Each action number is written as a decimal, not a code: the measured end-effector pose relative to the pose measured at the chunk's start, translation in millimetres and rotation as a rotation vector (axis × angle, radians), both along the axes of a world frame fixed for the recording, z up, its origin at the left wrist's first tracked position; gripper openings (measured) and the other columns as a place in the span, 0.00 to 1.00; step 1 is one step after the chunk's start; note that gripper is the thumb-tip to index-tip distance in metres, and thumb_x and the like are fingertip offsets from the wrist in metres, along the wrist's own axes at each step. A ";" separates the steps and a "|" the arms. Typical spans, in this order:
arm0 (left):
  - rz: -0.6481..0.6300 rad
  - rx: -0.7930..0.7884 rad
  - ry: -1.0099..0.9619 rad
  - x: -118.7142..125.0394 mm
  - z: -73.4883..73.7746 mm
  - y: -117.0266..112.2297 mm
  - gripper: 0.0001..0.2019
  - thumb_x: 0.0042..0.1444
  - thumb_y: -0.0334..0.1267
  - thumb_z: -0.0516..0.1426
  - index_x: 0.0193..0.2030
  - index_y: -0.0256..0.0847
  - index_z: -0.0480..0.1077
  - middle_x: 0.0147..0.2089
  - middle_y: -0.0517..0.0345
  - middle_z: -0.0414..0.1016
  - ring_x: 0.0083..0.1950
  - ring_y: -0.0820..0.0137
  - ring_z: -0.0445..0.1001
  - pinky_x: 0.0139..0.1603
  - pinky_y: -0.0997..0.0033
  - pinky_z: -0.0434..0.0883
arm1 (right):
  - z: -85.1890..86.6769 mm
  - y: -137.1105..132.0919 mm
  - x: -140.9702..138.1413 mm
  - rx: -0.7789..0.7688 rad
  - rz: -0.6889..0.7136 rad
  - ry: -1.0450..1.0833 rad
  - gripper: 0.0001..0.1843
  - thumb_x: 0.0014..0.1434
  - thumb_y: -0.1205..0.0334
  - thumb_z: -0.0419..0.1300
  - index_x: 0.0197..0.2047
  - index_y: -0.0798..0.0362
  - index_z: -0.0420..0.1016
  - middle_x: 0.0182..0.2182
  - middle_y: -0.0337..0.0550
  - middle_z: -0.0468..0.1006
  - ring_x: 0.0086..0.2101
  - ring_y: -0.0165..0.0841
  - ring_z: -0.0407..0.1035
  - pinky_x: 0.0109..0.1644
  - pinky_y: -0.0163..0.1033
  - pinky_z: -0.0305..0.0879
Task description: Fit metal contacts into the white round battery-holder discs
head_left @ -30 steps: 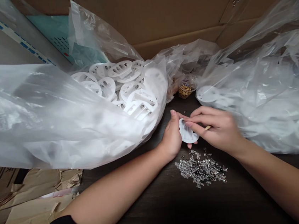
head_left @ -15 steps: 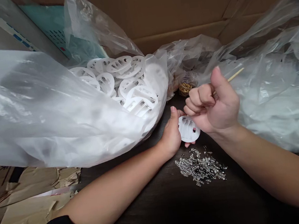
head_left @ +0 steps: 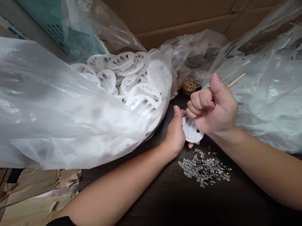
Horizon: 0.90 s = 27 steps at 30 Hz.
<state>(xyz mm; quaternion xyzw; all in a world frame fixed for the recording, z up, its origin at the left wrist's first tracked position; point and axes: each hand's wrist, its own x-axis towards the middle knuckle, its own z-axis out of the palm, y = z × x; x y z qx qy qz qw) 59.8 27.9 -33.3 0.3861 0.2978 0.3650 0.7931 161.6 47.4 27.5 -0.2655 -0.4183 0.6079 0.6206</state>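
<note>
My left hand (head_left: 175, 133) grips a round white plastic disc (head_left: 192, 130) with ribbed slots, held on edge just above the dark table. My right hand (head_left: 213, 107) is curled into a fist over the disc's right side, clasping a thin wooden stick (head_left: 236, 80) that points up to the right. A pile of small silvery metal clips (head_left: 204, 166) lies on the table just below both hands.
A big clear bag (head_left: 45, 113) full of the same white discs (head_left: 126, 79) fills the left. Another clear bag (head_left: 275, 89) covers the right. Small brass parts (head_left: 190, 86) sit at the back. Cardboard walls stand behind, torn cardboard (head_left: 33, 197) lies lower left.
My right hand rose from a flat pinch on the disc into a fist with the stick pointing up-right. It now sits slightly lower and closer to the disc than half a second ago.
</note>
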 end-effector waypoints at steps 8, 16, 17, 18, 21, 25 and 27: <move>0.027 0.008 0.057 0.8 0.9 -0.1 0.37 0.64 0.71 0.35 0.34 0.41 0.68 0.15 0.58 0.67 0.13 0.72 0.64 0.12 0.74 0.56 | -1.7 -1.2 -2.5 -0.064 -0.109 -0.170 0.40 0.61 0.35 0.56 0.13 0.52 0.42 0.14 0.34 0.41 0.15 0.25 0.37 0.18 0.38 0.38; 0.036 0.012 0.105 2.2 -1.5 -1.0 0.40 0.62 0.73 0.36 0.33 0.39 0.71 0.15 0.57 0.65 0.13 0.72 0.63 0.12 0.73 0.56 | -7.4 1.4 -5.7 -0.101 -0.133 -0.108 0.40 0.58 0.37 0.61 0.12 0.50 0.43 0.13 0.34 0.41 0.14 0.25 0.36 0.18 0.39 0.34; 0.031 0.019 0.112 2.0 -1.5 -0.9 0.40 0.62 0.73 0.36 0.32 0.39 0.71 0.15 0.56 0.65 0.13 0.72 0.63 0.12 0.73 0.57 | -8.0 1.8 -5.1 -0.094 -0.127 -0.104 0.40 0.59 0.38 0.61 0.12 0.50 0.43 0.13 0.34 0.41 0.14 0.25 0.37 0.18 0.39 0.35; 0.027 0.024 0.116 1.8 -1.2 -0.7 0.40 0.62 0.73 0.35 0.31 0.39 0.71 0.15 0.56 0.65 0.13 0.72 0.63 0.12 0.73 0.56 | -8.6 2.1 -4.1 -0.084 -0.114 -0.098 0.40 0.60 0.39 0.60 0.12 0.51 0.43 0.13 0.34 0.41 0.14 0.25 0.37 0.17 0.38 0.35; 0.021 0.024 0.102 1.5 0.6 0.1 0.38 0.63 0.71 0.35 0.31 0.40 0.68 0.15 0.57 0.65 0.13 0.72 0.63 0.12 0.73 0.57 | -9.3 2.9 1.1 -0.051 -0.059 -0.067 0.39 0.63 0.41 0.58 0.13 0.51 0.42 0.14 0.33 0.41 0.14 0.25 0.37 0.17 0.38 0.36; 0.015 0.009 0.055 1.6 2.9 0.7 0.36 0.65 0.70 0.34 0.32 0.41 0.65 0.17 0.59 0.66 0.14 0.72 0.65 0.12 0.75 0.57 | -8.1 2.4 7.0 -0.032 -0.079 -0.039 0.38 0.64 0.42 0.56 0.14 0.52 0.42 0.14 0.34 0.40 0.15 0.25 0.36 0.18 0.38 0.37; 0.020 0.010 0.046 1.8 2.8 0.7 0.35 0.65 0.70 0.35 0.33 0.41 0.65 0.17 0.60 0.66 0.14 0.72 0.65 0.12 0.75 0.57 | -7.4 1.8 7.1 -0.026 -0.084 -0.054 0.38 0.63 0.41 0.56 0.14 0.52 0.41 0.14 0.34 0.40 0.15 0.25 0.37 0.18 0.38 0.37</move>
